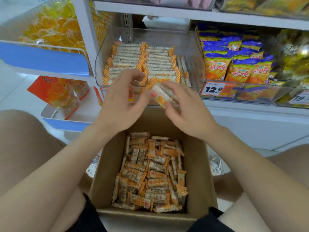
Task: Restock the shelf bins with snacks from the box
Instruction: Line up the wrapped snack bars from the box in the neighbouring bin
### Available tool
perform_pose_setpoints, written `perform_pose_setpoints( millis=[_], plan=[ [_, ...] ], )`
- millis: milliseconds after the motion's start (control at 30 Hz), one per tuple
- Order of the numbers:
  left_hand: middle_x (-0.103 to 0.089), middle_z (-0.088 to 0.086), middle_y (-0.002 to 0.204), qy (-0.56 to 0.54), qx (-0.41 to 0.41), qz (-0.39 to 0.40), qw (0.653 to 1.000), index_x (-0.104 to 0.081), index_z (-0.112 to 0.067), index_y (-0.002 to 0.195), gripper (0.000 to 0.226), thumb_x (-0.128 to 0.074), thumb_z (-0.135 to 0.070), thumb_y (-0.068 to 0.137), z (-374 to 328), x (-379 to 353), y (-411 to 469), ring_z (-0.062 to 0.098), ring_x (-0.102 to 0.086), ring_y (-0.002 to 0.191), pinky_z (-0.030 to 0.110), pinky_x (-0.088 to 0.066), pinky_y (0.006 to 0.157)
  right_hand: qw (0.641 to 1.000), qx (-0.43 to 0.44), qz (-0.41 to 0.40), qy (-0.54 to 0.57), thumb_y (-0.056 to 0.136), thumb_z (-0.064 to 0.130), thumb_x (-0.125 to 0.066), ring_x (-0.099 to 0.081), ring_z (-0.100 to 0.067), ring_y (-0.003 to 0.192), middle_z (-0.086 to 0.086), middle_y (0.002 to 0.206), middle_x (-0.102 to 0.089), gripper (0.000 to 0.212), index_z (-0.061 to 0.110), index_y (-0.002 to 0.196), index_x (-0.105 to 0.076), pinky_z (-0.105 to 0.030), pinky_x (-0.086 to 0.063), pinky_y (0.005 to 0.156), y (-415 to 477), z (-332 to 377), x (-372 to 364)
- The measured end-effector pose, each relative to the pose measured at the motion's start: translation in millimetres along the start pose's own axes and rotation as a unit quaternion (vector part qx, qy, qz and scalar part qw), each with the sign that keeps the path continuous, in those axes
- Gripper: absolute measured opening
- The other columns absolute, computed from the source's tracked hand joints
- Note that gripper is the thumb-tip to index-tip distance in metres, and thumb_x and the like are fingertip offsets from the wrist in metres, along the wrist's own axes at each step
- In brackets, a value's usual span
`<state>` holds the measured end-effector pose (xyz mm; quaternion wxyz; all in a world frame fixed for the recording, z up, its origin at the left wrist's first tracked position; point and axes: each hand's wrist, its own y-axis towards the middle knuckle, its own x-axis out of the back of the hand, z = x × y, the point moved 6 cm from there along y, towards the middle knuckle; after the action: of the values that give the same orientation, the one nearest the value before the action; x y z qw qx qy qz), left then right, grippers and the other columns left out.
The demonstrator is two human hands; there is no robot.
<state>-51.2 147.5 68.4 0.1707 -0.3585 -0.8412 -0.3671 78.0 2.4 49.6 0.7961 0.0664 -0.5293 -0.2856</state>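
Small rectangular snack bars (pixel 161 97), pale and grainy in clear crinkly wrappers with orange-checked ends, gripped as a short stack in the curled right hand (pixel 189 113); left hand (pixel 122 104) half curled, thumb against the stack's end, pinching or merely touching unclear; below both hands, brown cardboard box (pixel 199 164) of loose bars; beyond the fingertips, clear plastic bin (pixel 195 64) with neat rows.

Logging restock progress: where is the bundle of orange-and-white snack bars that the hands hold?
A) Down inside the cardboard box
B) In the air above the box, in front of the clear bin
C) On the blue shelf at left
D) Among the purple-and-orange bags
B: the left hand and right hand hold the bundle of bars above the open cardboard box, before the front wall of the clear bin.
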Motion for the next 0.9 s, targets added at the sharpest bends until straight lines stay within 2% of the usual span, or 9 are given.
perform_pose_setpoints(
  millis=[100,200,333,433,533,633,733,833,900],
  plan=[
    [-0.058,0.001,0.125,0.114,-0.030,0.008,0.993,-0.059,-0.013,0.129,0.033,-0.062,-0.021,0.097,9.3,9.3,23.7,0.019,-0.054,0.121,0.031,-0.042,0.099,0.981,0.047,-0.072,-0.171,0.106,0.023,-0.055,-0.050,-0.028,0.111,-0.008,0.128,-0.057,0.051,0.016,0.155,-0.043,-0.040,-0.035,0.087,32.0,-7.3,23.7],
    [-0.055,0.006,0.137,0.182,-0.030,0.072,0.980,-0.055,-0.013,0.137,0.049,-0.058,-0.028,0.091,23.3,0.8,33.8,0.029,-0.051,0.130,0.046,-0.041,0.107,0.955,0.078,-0.027,-0.284,0.102,0.018,-0.060,-0.048,-0.033,0.111,-0.006,0.129,-0.058,0.054,0.025,0.153,-0.045,-0.043,-0.033,0.084,61.1,-17.2,22.7],
    [-0.042,0.004,0.157,0.211,0.012,0.128,0.969,-0.043,-0.019,0.151,0.067,-0.053,-0.038,0.088,34.8,-17.8,30.9,0.032,-0.042,0.143,0.053,-0.035,0.113,0.974,0.009,0.139,-0.178,0.103,0.025,-0.058,-0.046,-0.033,0.130,0.001,0.143,-0.058,0.045,0.032,0.146,-0.048,-0.048,-0.035,0.100,82.6,-45.2,-2.6],
    [-0.035,0.004,0.164,0.259,0.000,0.151,0.954,-0.033,-0.024,0.158,0.072,-0.057,-0.039,0.092,40.2,-32.9,29.1,0.036,-0.040,0.146,0.056,-0.031,0.115,0.981,-0.059,0.175,-0.059,0.099,0.037,-0.059,-0.051,-0.025,0.137,0.003,0.141,-0.063,0.041,0.032,0.139,-0.060,-0.054,-0.038,0.116,96.0,-54.0,-5.7],
    [-0.036,0.007,0.164,0.318,-0.015,0.152,0.936,-0.030,-0.030,0.160,0.074,-0.057,-0.040,0.091,47.8,-41.9,26.6,0.040,-0.043,0.142,0.059,-0.031,0.114,0.975,-0.073,0.201,-0.061,0.101,0.049,-0.050,-0.047,-0.033,0.137,-0.004,0.132,-0.065,0.039,0.039,0.136,-0.065,-0.055,-0.032,0.118,97.2,-50.5,-22.6],
    [-0.044,0.009,0.157,0.362,-0.026,0.152,0.919,-0.039,-0.029,0.155,0.069,-0.052,-0.042,0.089,52.7,-46.8,25.2,0.040,-0.044,0.140,0.059,-0.030,0.114,0.974,-0.149,0.134,-0.105,0.102,0.050,-0.044,-0.038,-0.037,0.135,-0.010,0.135,-0.054,0.041,0.044,0.138,-0.061,-0.053,-0.030,0.114,89.5,-53.1,-30.6],
    [-0.046,0.009,0.154,0.362,-0.024,0.144,0.921,-0.042,-0.028,0.153,0.068,-0.057,-0.040,0.088,53.9,-48.8,26.6,0.039,-0.043,0.140,0.059,-0.029,0.115,0.969,-0.216,0.024,-0.116,0.104,0.028,-0.046,-0.053,-0.040,0.119,-0.020,0.127,-0.057,0.030,0.018,0.125,-0.066,-0.045,-0.043,0.101,79.5,-52.9,-20.8],
    [-0.047,0.009,0.154,0.372,-0.015,0.142,0.917,-0.044,-0.025,0.152,0.067,-0.054,-0.044,0.088,53.6,-52.1,26.4,0.040,-0.042,0.139,0.060,-0.029,0.114,0.978,-0.168,0.032,-0.116,0.105,0.019,-0.044,-0.056,-0.033,0.091,-0.013,0.101,-0.057,0.026,0.006,0.104,-0.067,-0.034,-0.038,0.073,73.1,-41.0,-17.9],
    [-0.047,0.009,0.154,0.379,-0.012,0.137,0.915,-0.046,-0.022,0.151,0.064,-0.047,-0.046,0.092,53.4,-52.3,27.5,0.040,-0.044,0.138,0.060,-0.030,0.114,0.984,-0.134,0.058,-0.097,0.104,0.017,-0.043,-0.061,-0.034,0.095,-0.014,0.097,-0.063,0.028,0.004,0.103,-0.068,-0.038,-0.042,0.072,72.9,-36.1,-16.9]
  ],
)
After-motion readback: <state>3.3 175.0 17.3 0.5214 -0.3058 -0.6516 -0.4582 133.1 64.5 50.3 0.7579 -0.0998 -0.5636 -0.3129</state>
